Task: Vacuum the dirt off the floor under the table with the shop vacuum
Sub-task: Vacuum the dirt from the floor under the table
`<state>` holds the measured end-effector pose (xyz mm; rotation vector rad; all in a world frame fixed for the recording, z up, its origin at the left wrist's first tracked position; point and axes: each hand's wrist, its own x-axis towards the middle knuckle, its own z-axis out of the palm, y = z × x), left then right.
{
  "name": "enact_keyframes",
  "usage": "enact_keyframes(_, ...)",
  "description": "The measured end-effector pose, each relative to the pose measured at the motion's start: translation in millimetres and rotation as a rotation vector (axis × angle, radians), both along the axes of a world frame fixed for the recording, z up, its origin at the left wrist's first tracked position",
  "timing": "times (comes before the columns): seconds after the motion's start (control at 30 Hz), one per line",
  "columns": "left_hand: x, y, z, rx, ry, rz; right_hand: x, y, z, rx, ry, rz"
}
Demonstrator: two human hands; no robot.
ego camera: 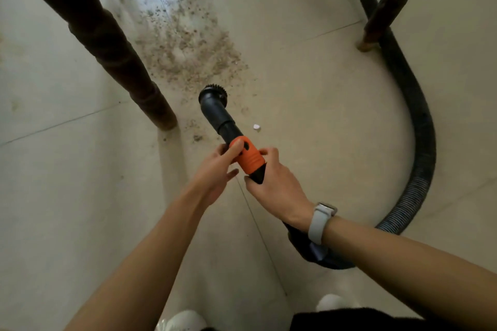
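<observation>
Two hands on the wand: my right hand (271,180) grips the orange cuff (248,157), my left hand (219,166) pinches it. Brush nozzle (213,95) sits at the dirt (185,43) patch's near edge — nearly all the dirt remains on the floor (309,88).

pale tiled floor (309,88) carries a brown scatter of dirt (188,45) far centre, a white scrap (256,126) nearer, dark table legs (118,62) left and right, a black ribbed hose (414,148) curving right.

wht paper scrap (256,126), wht shoes (185,320)
</observation>
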<state>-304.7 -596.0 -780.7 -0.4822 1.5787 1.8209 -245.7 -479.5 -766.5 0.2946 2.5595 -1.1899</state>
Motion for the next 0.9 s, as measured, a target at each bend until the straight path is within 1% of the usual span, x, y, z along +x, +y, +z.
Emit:
enact_keyframes(0.07, -2, -5, -8, 0.021, 0.011, -0.007, -1, 3, -4, 0.005, 0.056, 0.052)
enact_keyframes(0.17, 3, -9, -16, 0.094, -0.056, 0.081, 4, 14, -3, -0.055, -0.028, 0.156)
enact_keyframes(0.23, 15, -8, -21, 0.089, -0.104, 0.135, 13, 23, -3, -0.067, -0.099, 0.212)
enact_keyframes(0.27, 23, -5, -23, 0.073, -0.118, 0.144, 17, 27, -4, -0.031, -0.112, 0.237)
enact_keyframes(0.33, 41, 4, -27, 0.034, -0.126, 0.12, 25, 28, -9, 0.116, -0.106, 0.264)
enact_keyframes(0.4, 56, 13, -29, 0.015, -0.113, 0.073, 29, 23, -13, 0.26, -0.071, 0.247)
enact_keyframes(0.47, 64, 17, -28, -0.001, -0.121, 0.032, 31, 15, -15, 0.336, -0.009, 0.236)
enact_keyframes(0.53, 64, 13, -28, -0.049, -0.119, -0.047, 30, 15, -17, 0.389, 0.008, 0.267)
enact_keyframes(0.63, 64, -6, -38, -0.219, -0.024, -0.282, 29, 35, -22, 0.438, -0.061, 0.305)
enact_keyframes(0.7, 64, -21, -53, -0.383, 0.039, -0.326, 33, 54, -28, 0.426, -0.165, 0.353)
enact_keyframes(0.77, 65, -30, -75, -0.713, 0.127, -0.346, 43, 67, -35, 0.419, -0.257, 0.428)
enact_keyframes(0.8, 68, -32, -84, -0.886, 0.163, -0.392, 48, 70, -39, 0.448, -0.281, 0.463)
enact_keyframes(0.83, 71, -34, -91, -1.012, 0.187, -0.451, 54, 71, -43, 0.49, -0.283, 0.485)
enact_keyframes(0.87, 74, -35, -96, -1.081, 0.198, -0.514, 59, 70, -46, 0.538, -0.263, 0.493)
enact_keyframes(0.9, 77, -35, -99, -1.11, 0.197, -0.58, 62, 67, -49, 0.583, -0.22, 0.485)
